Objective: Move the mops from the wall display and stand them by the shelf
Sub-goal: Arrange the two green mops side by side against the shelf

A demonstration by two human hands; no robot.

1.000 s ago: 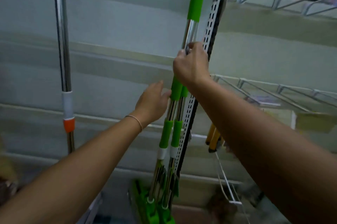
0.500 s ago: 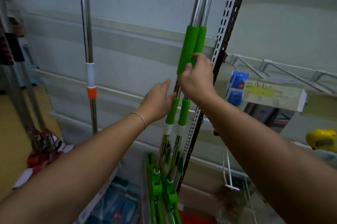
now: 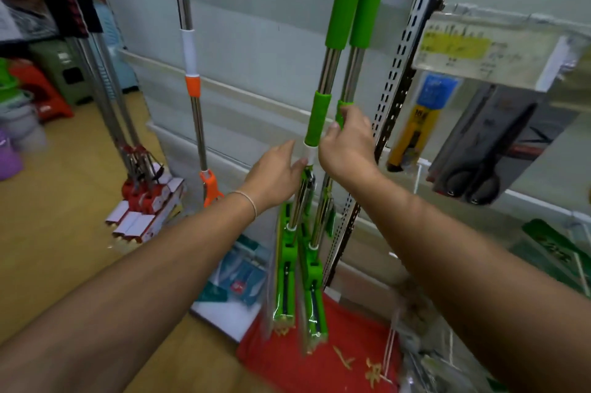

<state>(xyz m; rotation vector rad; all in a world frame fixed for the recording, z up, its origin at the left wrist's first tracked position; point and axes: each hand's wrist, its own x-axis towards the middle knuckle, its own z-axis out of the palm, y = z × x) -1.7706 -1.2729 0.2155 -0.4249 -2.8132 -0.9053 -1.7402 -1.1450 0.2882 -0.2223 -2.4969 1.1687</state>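
Observation:
Two green mops (image 3: pixel 315 117) stand upright side by side against the slat wall, their steel poles touching and their green heads (image 3: pixel 300 280) low down over a red package. My right hand (image 3: pixel 347 143) is closed around the lower green grip of the right-hand mop. Just left of it, my left hand (image 3: pixel 275 171) has its fingers apart, fingertips and thumb resting against the left mop's pole at its white collar. The black perforated shelf upright (image 3: pixel 406 56) runs right beside the mops.
A mop with an orange collar (image 3: pixel 193 79) stands to the left, and several red-headed mops (image 3: pixel 140 187) lean further left. Packaged scissors (image 3: pixel 479 152) and a yellow tool hang on the right. A red package (image 3: pixel 339 348) lies under the mop heads; plastic stools (image 3: pixel 41 88) are far left.
Both hands have slid down the green mops' poles, from the upper grips to the lower grips. My view has tilted down, so the floor and mop heads show.

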